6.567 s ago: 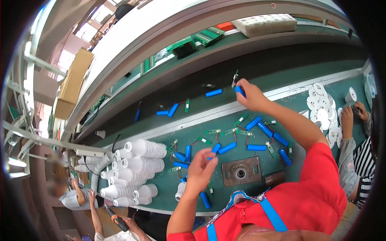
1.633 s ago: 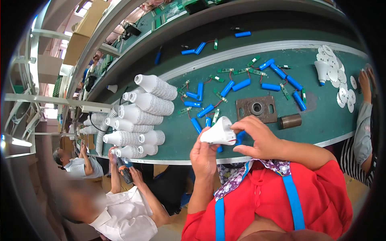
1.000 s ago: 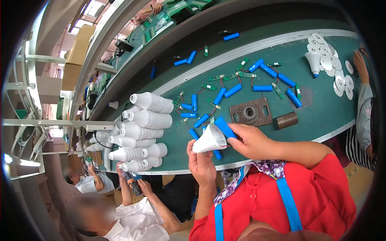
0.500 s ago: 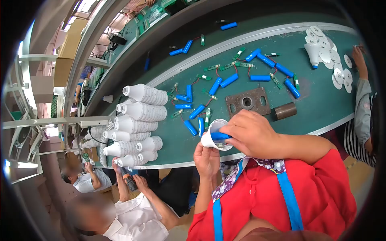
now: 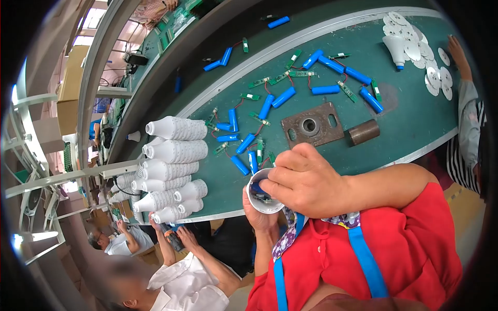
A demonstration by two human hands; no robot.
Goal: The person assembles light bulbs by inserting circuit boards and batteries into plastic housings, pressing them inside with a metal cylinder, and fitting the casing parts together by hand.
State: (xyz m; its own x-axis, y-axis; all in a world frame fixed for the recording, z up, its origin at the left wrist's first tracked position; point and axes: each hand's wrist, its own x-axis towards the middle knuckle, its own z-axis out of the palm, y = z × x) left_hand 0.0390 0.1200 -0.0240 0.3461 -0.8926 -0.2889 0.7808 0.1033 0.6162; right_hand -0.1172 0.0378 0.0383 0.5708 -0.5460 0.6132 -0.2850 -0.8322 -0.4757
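My left hand [image 5: 261, 216] is wrapped round a white cone-shaped bulb housing [image 5: 266, 206], its wide mouth facing up toward me. Fingers of my right hand [image 5: 306, 181] reach into that mouth, closed at a blue cylindrical battery [image 5: 257, 187] that sits mostly inside. The fingertips are partly hidden by the housing's rim. Just beyond the hands, several blue batteries [image 5: 283, 97] wired to small green circuit boards [image 5: 249, 96] lie on the green table. A brown metal block with a round hole [image 5: 317, 111] and a short metal cylinder [image 5: 364, 132] lie past my right hand.
Stacked white bulb housings [image 5: 176, 151] stand at left. White round discs [image 5: 412, 49] and a single housing [image 5: 395, 49] lie at far right, near another person's hand [image 5: 458, 54]. A person in a white shirt [image 5: 184, 280] holds a dark tool [image 5: 172, 237] at lower left.
The battery has gone deeper into the housing, with my right fingers following it inside. The housing is tipped more toward me. The whole view has shifted slightly.
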